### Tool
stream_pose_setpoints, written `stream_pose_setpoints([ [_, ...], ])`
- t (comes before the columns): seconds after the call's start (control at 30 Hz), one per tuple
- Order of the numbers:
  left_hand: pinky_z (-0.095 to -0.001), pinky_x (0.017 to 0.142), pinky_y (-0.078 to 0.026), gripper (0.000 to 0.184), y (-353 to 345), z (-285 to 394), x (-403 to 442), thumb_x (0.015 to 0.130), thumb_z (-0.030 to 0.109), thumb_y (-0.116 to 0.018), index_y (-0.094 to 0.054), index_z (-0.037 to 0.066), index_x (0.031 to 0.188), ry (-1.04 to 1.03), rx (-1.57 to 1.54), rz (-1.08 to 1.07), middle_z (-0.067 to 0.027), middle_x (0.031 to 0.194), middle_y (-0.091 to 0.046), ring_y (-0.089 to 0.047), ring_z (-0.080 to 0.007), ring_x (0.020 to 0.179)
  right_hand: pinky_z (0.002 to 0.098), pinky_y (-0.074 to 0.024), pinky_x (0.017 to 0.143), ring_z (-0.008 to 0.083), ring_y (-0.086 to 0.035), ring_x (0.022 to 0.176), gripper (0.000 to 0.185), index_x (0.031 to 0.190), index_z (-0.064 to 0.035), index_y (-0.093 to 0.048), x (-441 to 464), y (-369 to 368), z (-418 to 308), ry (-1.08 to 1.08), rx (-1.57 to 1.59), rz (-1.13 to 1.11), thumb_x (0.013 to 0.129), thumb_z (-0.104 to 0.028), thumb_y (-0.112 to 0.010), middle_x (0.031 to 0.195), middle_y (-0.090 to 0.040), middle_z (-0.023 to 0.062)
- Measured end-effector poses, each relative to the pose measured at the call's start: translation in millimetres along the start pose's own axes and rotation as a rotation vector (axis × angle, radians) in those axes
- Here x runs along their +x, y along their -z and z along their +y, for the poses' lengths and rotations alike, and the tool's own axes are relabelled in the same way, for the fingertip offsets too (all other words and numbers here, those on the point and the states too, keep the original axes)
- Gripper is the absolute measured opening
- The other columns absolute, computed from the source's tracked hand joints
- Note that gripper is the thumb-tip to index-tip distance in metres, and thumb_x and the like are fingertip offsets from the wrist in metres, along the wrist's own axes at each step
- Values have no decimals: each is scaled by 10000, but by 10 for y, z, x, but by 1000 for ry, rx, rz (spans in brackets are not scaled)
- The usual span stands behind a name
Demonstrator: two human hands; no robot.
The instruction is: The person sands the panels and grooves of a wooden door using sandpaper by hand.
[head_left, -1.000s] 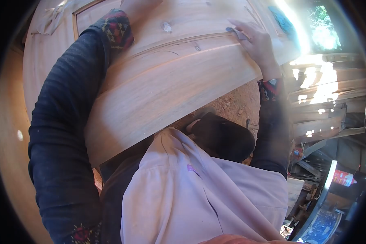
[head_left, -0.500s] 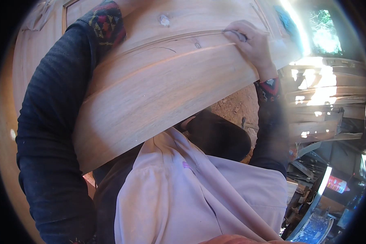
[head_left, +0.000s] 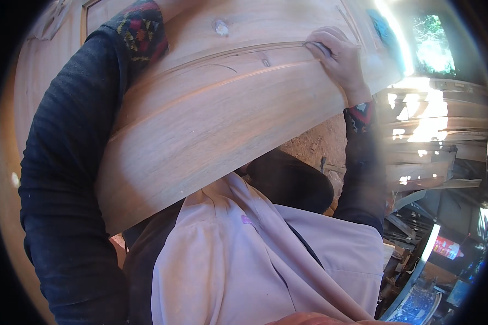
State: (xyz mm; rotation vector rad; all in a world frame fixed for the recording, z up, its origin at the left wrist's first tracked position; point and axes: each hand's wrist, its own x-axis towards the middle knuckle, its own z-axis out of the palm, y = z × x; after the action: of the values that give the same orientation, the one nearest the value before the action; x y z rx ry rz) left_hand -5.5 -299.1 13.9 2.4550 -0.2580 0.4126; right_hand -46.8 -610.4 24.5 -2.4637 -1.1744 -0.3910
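A large pale wooden panel [head_left: 211, 130], with moulded grooves along it, slants across in front of me. My right hand [head_left: 337, 62] rests on its upper right part, at the end of a long groove [head_left: 244, 51]. Its fingers are curled and pressed together against the wood; a small greyish patch shows at the fingertips, but I cannot make out what they hold. My left arm [head_left: 70, 146], in a dark sleeve with a patterned cuff [head_left: 142, 32], reaches over the panel's left side. Beyond the wrist, my left hand is outside the top of the view.
Light-coloured cloth [head_left: 211, 260] covers my lap below the panel's near edge. Stacked boards [head_left: 423, 157] stand to the right in patchy sunlight. A red and white bottle [head_left: 446, 247] and a blue-stained container [head_left: 415, 309] are at lower right. Brown ground [head_left: 317, 143] shows beneath the panel.
My right hand has slid slightly to the right along the groove, its fingers still curled. The left arm and the panel look almost the same.
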Motion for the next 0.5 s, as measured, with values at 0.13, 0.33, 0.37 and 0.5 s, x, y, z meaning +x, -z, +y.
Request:
stream_pose_setpoints([
  [0.13, -393, 752, -519, 270, 58, 94, -44, 840, 287, -625, -719, 47, 921, 0, -6, -12, -193, 852, -695, -686, -322, 834, 357, -495, 724, 278, -611, 798, 108, 893, -42, -647, 24, -96, -87, 82, -78, 45, 861, -141, -676, 834, -628, 86],
  [0.33, -398, 745, -522, 261, 93, 135, -81, 839, 277, -619, -722, 49, 915, -7, -10, -11, -193, 847, -695, -688, -321, 823, 366, -494, 705, 282, -610, 795, 115, 898, -56, -647, 34, -145, -137, 27, -1, 27, 875, -168, -662, 822, -618, 95],
  [0.37, -399, 744, -522, 258, 112, 203, -89, 836, 273, -619, -723, 50, 914, 41, -15, -53, -191, 847, -696, -688, -321, 821, 361, -493, 715, 283, -613, 808, 123, 907, -45, -643, 52, -147, -205, 24, -31, 22, 873, -161, -668, 833, -620, 102],
  [0.5, -397, 741, -523, 264, -39, -30, 27, 835, 284, -620, -726, 56, 916, -44, 38, 1, -185, 844, -698, -691, -314, 814, 354, -491, 717, 284, -616, 812, 150, 916, -26, -633, -110, -53, 43, -36, -136, 38, 865, -157, -686, 845, -622, 117],
])
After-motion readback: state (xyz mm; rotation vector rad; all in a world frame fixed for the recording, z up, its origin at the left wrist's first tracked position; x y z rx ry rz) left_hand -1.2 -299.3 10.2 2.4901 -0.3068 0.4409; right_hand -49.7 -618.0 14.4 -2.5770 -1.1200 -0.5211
